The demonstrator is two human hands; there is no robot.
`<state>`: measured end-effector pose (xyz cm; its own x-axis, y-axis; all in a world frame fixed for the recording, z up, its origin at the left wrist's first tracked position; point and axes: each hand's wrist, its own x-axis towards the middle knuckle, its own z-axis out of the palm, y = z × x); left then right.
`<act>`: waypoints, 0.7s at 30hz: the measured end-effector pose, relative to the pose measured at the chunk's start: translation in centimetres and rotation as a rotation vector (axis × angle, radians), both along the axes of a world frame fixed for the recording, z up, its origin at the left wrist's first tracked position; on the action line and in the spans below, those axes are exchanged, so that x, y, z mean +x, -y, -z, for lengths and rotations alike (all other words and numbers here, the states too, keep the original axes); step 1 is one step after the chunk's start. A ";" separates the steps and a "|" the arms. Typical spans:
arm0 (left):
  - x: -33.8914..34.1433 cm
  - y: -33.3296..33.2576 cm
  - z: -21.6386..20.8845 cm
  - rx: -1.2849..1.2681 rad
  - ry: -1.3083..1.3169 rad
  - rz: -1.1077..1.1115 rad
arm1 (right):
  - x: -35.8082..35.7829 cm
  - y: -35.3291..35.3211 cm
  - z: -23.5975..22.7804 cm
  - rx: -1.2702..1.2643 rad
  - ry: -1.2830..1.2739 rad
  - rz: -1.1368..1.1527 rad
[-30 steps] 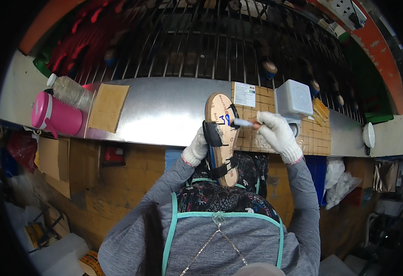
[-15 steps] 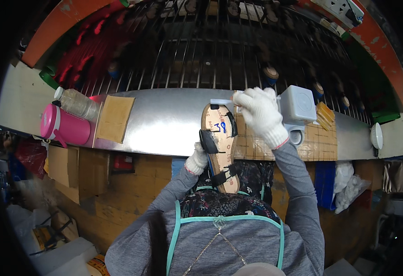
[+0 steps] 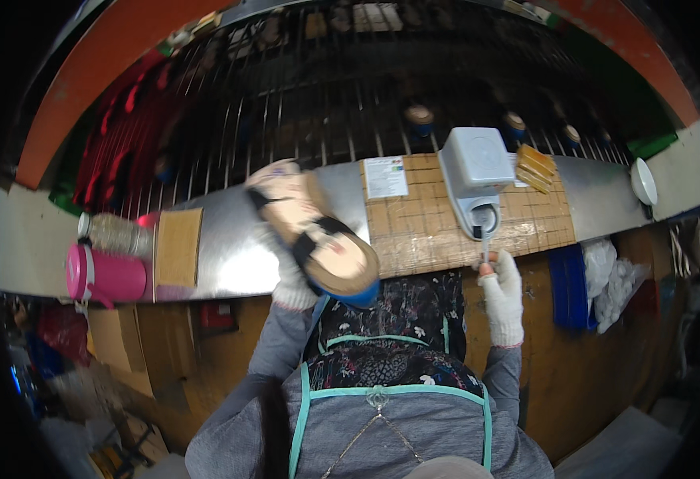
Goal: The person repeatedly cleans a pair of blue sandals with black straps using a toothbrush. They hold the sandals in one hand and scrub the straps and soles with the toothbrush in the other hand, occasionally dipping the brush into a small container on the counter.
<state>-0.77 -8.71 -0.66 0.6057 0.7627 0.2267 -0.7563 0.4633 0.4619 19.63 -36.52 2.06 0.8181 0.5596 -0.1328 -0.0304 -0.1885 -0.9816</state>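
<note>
A sandal (image 3: 315, 227) with black straps, a pale insole and a blue form beneath is held up at a slant over the table's front edge, blurred by motion. My left hand (image 3: 288, 275), in a white knitted glove, grips its left side; the sandal hides some fingers. My gloved right hand (image 3: 502, 291), with bare fingertips showing, pinches a thin pale stick-like tool (image 3: 485, 246). That tool's far end is in the round cup (image 3: 484, 217) at the foot of a white plastic dispenser (image 3: 478, 160). Its tip is too small to make out.
Scored brown cardboard (image 3: 414, 223) covers part of the metal table (image 3: 238, 247). A pink jug (image 3: 106, 274), a clear bottle (image 3: 118, 235) and a brown pad (image 3: 178, 247) lie left. Yellowish strips (image 3: 536, 168) and a white bowl (image 3: 644, 182) are right. Behind runs a rod rack (image 3: 286, 120) bearing footwear.
My left hand has raised the sandal and swung it leftward. My right hand has moved from the sandal's far end toward me and right, bringing the stick-like tool to the dispenser cup.
</note>
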 end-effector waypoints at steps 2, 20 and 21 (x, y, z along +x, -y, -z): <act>0.8 -0.5 -3.6 0.029 0.113 -0.180 | 2.0 1.7 -0.2 -0.001 0.040 0.137; -2.3 -5.0 -6.9 0.401 -0.117 -0.449 | 10.5 1.3 -2.1 -0.668 1.124 -0.113; -2.4 -4.8 -6.7 0.392 -0.133 -0.422 | 10.8 1.0 -2.1 -0.677 1.162 -0.114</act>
<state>-3.13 -3.89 6.05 0.3106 0.8185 0.4833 -0.7620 -0.0895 0.6414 30.40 -37.53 4.11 0.5984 0.7323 0.3250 0.7965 -0.5877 -0.1423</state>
